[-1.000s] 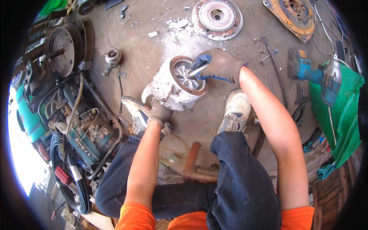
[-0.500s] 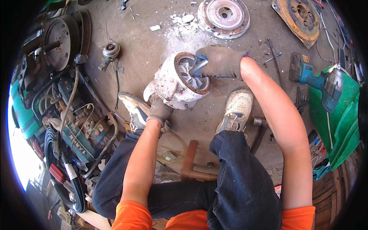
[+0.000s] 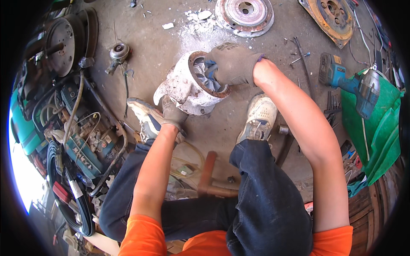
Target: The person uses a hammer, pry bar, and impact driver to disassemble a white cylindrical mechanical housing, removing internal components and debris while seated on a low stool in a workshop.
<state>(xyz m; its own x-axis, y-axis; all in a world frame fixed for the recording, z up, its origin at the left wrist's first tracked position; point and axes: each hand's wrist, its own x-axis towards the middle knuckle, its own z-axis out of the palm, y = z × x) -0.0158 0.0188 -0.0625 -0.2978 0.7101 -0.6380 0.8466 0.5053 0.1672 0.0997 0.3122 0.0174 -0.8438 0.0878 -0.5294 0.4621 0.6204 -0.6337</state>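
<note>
A white-crusted, snail-shaped metal housing (image 3: 183,87), like a pump or turbo casing, is tilted on the floor between my feet. Its round, rust-rimmed opening faces up and right, and a silver finned impeller (image 3: 206,77) sits inside. My left hand (image 3: 173,113), in a grey-brown work glove, is closed on the lower left of the housing, its fingertips partly hidden beneath. Over the opening, my gloved right hand (image 3: 232,64) has its blue-coated fingers curled down at the impeller's middle. Whatever those fingers grip is hidden behind the glove.
White flakes and powder (image 3: 198,32) lie beyond the housing beside a round flanged disc (image 3: 245,15). A rusty plate (image 3: 329,19) lies far right. A blue cordless impact wrench (image 3: 352,85) rests by green sheeting (image 3: 376,136). Engine parts (image 3: 92,141) crowd the left; a rusty pipe (image 3: 207,175) lies nearby.
A short grey metal cylinder at my right fingers was visible and is now covered by the glove. My right hand has moved left, deeper over the opening. The view has shifted slightly.
</note>
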